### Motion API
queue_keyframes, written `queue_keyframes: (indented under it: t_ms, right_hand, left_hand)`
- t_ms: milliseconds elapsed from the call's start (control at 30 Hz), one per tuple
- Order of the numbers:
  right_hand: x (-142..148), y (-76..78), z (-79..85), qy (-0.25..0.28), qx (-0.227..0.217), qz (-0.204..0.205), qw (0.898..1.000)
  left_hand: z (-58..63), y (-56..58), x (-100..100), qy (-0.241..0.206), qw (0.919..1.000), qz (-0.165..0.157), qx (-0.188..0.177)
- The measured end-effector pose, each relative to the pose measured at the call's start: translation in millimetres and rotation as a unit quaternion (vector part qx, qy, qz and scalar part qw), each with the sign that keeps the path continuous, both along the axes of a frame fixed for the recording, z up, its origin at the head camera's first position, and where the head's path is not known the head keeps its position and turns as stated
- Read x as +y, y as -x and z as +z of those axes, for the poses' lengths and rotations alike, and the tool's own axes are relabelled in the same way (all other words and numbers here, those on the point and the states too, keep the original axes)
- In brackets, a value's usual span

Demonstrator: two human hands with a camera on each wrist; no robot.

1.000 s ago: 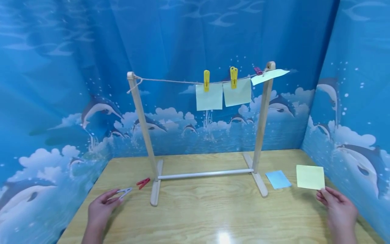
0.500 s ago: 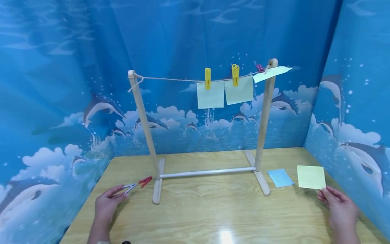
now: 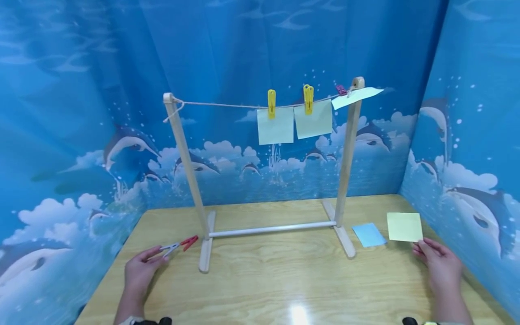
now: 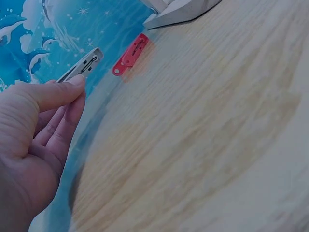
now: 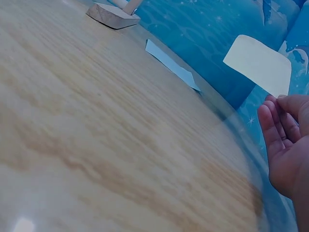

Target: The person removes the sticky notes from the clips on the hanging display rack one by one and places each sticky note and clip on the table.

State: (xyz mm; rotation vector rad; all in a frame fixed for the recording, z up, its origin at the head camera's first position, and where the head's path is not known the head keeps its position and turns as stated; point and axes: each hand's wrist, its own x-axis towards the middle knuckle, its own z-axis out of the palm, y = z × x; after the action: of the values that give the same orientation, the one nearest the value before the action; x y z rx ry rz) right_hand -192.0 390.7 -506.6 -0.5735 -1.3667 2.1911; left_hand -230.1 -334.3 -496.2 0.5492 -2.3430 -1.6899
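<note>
Between thumb and fingers, my left hand (image 3: 140, 271) pinches a pale grey-white clothespin (image 4: 86, 65) just over the table's left side. A red clothespin (image 3: 189, 243) lies on the wood right beyond its tip. Over on the right, my right hand (image 3: 440, 266) pinches a yellow sticky note (image 3: 405, 227) by its lower right corner and holds it up. A blue sticky note (image 3: 369, 235) rests on the table left of it. Two pale notes (image 3: 275, 126) hang from a string (image 3: 219, 105), each under a yellow clothespin (image 3: 271, 104).
A wooden stand with a left post (image 3: 184, 158) and right post (image 3: 348, 167) carries the string; a white rod (image 3: 272, 230) joins its feet. At the right post a purple clothespin (image 3: 341, 90) holds a tilted pale note (image 3: 357, 96). Blue dolphin curtains (image 3: 243, 54) enclose the table.
My left hand has moved the grey-white clothespin rightward, close to the red one, and its angle has turned. My right hand still holds the yellow note, and the head view has shifted slightly.
</note>
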Motion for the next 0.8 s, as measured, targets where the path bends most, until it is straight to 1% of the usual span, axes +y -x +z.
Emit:
queue_keyframes:
  t_ms: [167, 233, 367, 500, 600, 800]
  right_hand:
    - [-2.2, 7.6, 2.5, -0.018, -0.009, 0.014, 1.0]
    - [-3.1, 10.0, 2.8, -0.027, -0.018, 0.012, 0.999]
    - [-2.7, 13.0, 2.8, -0.042, -0.059, -0.005, 0.997]
    - [-0.7, 13.0, 1.4, -0.052, -0.092, -0.018, 0.994]
    - [1.4, 14.2, 0.7, -0.063, -0.108, -0.019, 0.992]
    - [8.6, 18.7, -1.9, -0.092, -0.137, -0.015, 0.986]
  left_hand:
    - [-2.4, 3.5, 0.1, 0.0, 1.0, 0.002, 0.0]
    - [-3.4, 4.1, 0.1, 0.003, 1.0, 0.004, 0.003]
    - [-4.3, 4.4, 0.6, 0.008, 0.9999, 0.003, 0.008]
    - [-6.7, 3.3, -0.8, 0.014, 0.9999, 0.001, 0.001]
    - [-7.9, 3.8, -2.4, 0.017, 0.9998, 0.001, -0.004]
    - [-5.8, 5.5, -2.0, 0.015, 0.9999, -0.005, -0.007]
